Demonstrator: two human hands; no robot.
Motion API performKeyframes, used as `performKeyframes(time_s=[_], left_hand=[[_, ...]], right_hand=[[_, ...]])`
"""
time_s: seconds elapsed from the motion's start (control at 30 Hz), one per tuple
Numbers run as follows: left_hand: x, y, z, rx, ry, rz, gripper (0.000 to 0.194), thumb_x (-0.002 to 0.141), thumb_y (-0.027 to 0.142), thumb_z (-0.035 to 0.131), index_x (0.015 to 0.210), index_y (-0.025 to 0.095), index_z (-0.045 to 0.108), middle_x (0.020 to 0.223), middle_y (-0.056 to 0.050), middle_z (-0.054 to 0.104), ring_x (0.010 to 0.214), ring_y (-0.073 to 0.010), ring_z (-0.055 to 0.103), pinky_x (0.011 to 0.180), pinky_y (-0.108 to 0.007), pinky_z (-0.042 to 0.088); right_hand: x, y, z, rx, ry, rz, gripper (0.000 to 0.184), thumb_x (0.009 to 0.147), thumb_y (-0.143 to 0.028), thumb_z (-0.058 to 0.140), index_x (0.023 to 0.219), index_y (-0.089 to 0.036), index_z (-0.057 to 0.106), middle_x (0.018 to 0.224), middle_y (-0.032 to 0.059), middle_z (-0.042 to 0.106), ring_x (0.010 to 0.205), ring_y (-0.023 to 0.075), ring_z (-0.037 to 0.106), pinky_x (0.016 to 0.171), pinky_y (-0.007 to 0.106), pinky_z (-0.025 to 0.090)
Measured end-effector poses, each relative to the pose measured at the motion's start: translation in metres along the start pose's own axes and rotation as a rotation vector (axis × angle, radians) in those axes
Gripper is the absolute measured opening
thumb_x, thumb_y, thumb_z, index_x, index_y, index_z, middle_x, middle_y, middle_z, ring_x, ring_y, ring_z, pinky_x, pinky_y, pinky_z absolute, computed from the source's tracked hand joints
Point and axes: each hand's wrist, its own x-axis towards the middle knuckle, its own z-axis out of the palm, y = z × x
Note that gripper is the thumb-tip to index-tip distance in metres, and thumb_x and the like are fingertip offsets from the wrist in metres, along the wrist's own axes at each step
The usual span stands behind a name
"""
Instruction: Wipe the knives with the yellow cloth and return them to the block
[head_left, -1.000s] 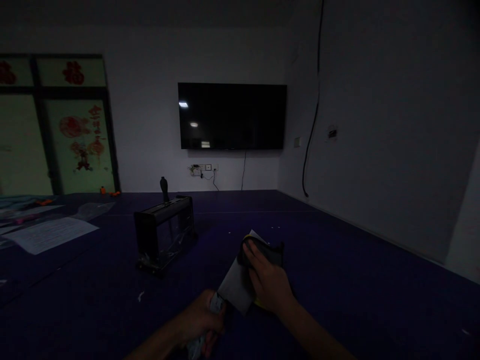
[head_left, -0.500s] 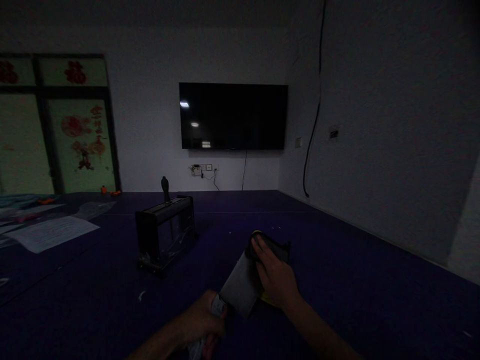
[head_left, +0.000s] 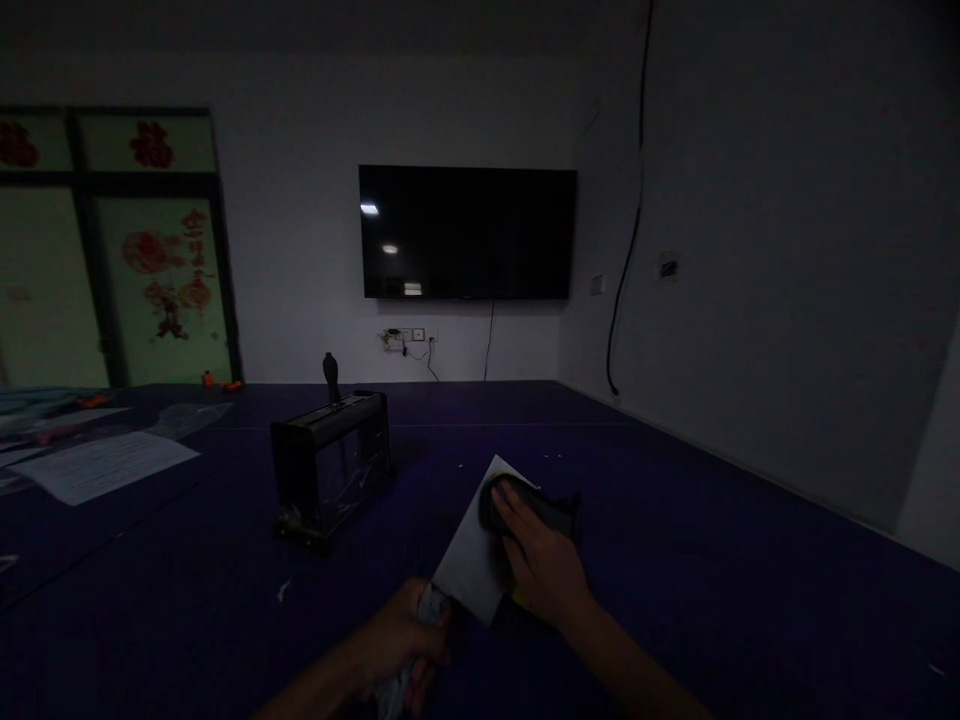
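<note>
My left hand [head_left: 409,635] is closed around the pale patterned handle [head_left: 427,612] of a cleaver, at the lower middle. Its broad grey blade [head_left: 469,562] points up and away from me, tilted. My right hand [head_left: 544,560] grips a dark cloth [head_left: 551,512] with yellow parts, pressed over the right side of the blade. The fingers lie along the cloth; my thumb is hidden. Left of the hands stands a black knife holder [head_left: 296,470] with a see-through side, and one dark handle [head_left: 331,378] sticks up from its top.
A dark blue surface [head_left: 675,600] spreads beneath everything. Papers [head_left: 105,465] and clear plastic [head_left: 187,418] lie at the left, small orange items [head_left: 223,383] behind them. A white scrap [head_left: 283,590] lies near the holder. On the far wall hangs a television [head_left: 469,235].
My right hand and the cloth have shifted slightly left and down along the blade. The blade's far corner now shows beyond the cloth. My left hand has barely moved.
</note>
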Motion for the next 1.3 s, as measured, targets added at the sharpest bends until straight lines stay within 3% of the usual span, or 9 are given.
performKeyframes(time_s=[0.2,0.53,0.83,1.13,1.3], left_hand=[[0.003,0.001,-0.001,-0.041,-0.025,0.021,0.018,0.048,0.016,0.059,0.053,0.017,0.042,0.026,0.004,0.043,0.020,-0.0083,0.035,0.027,-0.014,0.020],[-0.007,0.009,-0.003,-0.123,0.000,0.049,0.013,0.053,0.014,0.054,0.060,0.018,0.043,0.032,0.007,0.045,0.024,-0.0098,0.041,0.031,-0.016,0.025],[0.008,-0.013,-0.009,-0.230,0.110,0.176,0.011,0.052,0.021,0.052,0.058,0.019,0.043,0.029,0.008,0.039,0.020,-0.0079,0.032,0.026,-0.015,0.016],[0.004,-0.001,-0.005,-0.242,0.214,0.227,0.012,0.054,0.023,0.052,0.060,0.019,0.043,0.030,0.009,0.037,0.022,-0.0069,0.031,0.027,-0.015,0.020],[0.002,0.005,-0.001,-0.117,0.402,0.314,0.018,0.056,0.029,0.056,0.061,0.021,0.041,0.030,0.009,0.037,0.023,-0.0087,0.035,0.028,-0.017,0.023]], right_hand=[[0.000,-0.003,0.001,0.007,-0.020,-0.028,0.064,0.081,-0.009,0.037,0.141,-0.024,0.023,0.147,0.0032,0.027,0.122,0.0191,0.046,0.089,0.034,0.050],[-0.004,-0.005,0.008,0.064,-0.046,-0.118,0.069,0.077,-0.007,0.040,0.141,-0.026,0.023,0.146,0.0032,0.027,0.113,0.0199,0.054,0.087,0.034,0.051],[-0.005,-0.006,0.009,0.100,-0.092,-0.166,0.072,0.075,-0.007,0.043,0.141,-0.029,0.024,0.145,0.0023,0.030,0.110,0.0209,0.056,0.088,0.037,0.050],[-0.006,-0.009,0.006,0.129,-0.190,-0.273,0.071,0.070,-0.008,0.044,0.138,-0.025,0.034,0.144,0.0038,0.033,0.112,0.0207,0.055,0.089,0.035,0.049],[-0.007,-0.015,-0.002,0.091,-0.261,-0.318,0.068,0.069,-0.008,0.043,0.135,-0.023,0.040,0.143,0.0052,0.034,0.116,0.0199,0.052,0.090,0.034,0.047]])
